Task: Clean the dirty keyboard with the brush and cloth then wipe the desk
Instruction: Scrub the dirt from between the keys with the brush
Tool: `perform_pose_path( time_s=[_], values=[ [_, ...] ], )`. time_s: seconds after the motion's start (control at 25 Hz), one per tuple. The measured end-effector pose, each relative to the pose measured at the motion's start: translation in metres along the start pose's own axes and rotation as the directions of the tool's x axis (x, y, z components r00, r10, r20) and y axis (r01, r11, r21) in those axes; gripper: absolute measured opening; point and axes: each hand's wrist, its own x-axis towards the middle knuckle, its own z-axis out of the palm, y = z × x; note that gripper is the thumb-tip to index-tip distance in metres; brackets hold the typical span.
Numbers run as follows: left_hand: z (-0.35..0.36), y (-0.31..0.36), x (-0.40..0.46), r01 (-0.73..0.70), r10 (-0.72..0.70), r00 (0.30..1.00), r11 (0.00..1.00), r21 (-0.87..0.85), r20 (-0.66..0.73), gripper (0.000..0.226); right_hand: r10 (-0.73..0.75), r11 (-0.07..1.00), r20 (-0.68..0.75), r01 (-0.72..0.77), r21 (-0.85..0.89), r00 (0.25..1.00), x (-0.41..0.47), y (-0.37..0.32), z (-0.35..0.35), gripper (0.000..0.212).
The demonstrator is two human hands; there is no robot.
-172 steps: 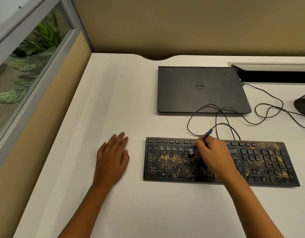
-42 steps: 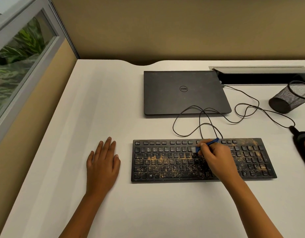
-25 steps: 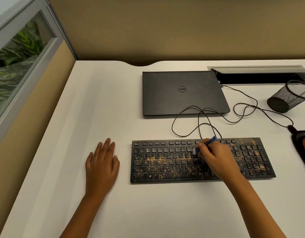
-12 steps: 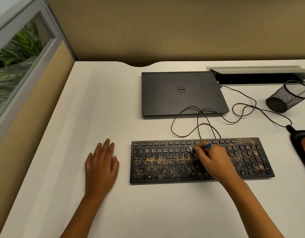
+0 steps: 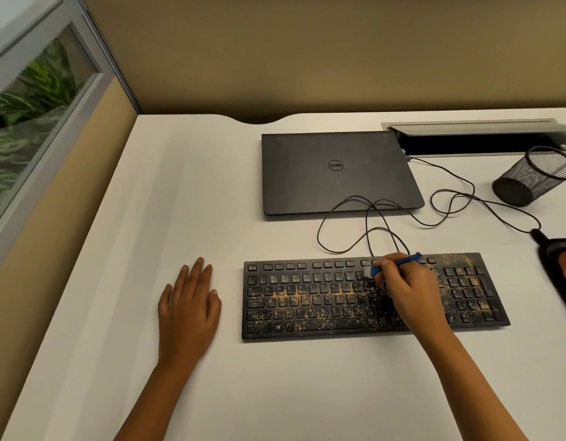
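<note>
A black keyboard (image 5: 307,300) speckled with orange-brown crumbs lies on the white desk (image 5: 186,192). My right hand (image 5: 405,291) is over its middle and grips a small blue brush (image 5: 399,261). The pale bristle tip touches the number row near the top. My left hand (image 5: 188,305) rests flat on the desk, fingers straight, just left of the keyboard. A dark cloth with an orange patch (image 5: 561,265) lies at the right edge, partly out of frame.
A shut black laptop (image 5: 335,173) lies behind the keyboard. A thin black cable (image 5: 447,202) loops between them. A black mesh cup (image 5: 533,179) lies tipped at the far right, below an open cable tray (image 5: 479,138). A glass partition runs along the left.
The brush tip has moved up from the letter rows to the number row in short strokes. My left hand has stayed flat in the same spot.
</note>
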Motion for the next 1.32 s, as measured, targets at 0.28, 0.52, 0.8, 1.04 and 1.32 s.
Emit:
perform_pose_path(
  time_s=[0.28,0.52,0.8,1.04,1.32],
  values=[
    [0.0,0.0,0.0,0.002,-0.002,1.0,1.0,0.009,0.003,0.058,-0.097,0.971,0.086,0.114,-0.21,0.992,-0.001,0.0,0.001,0.048],
    [0.0,0.001,0.001,0.001,-0.001,1.0,1.0,0.01,0.002,0.057,-0.098,0.956,0.148,0.134,-0.26,0.984,0.001,0.0,-0.004,0.038],
    [-0.001,0.0,0.0,0.004,-0.004,1.0,1.0,0.005,-0.002,0.057,-0.105,0.958,0.17,0.145,-0.245,0.98,0.004,0.002,-0.009,0.036],
    [-0.001,0.002,0.0,0.009,-0.009,1.0,1.0,0.003,-0.01,0.056,-0.127,0.963,0.12,0.151,-0.221,0.985,0.006,-0.001,-0.013,0.028],
    [-0.002,0.002,0.0,-0.001,0.001,1.0,1.0,0.008,-0.007,0.057,-0.072,0.99,0.119,0.086,-0.116,0.99,0.006,0.002,-0.016,0.039]
  ],
)
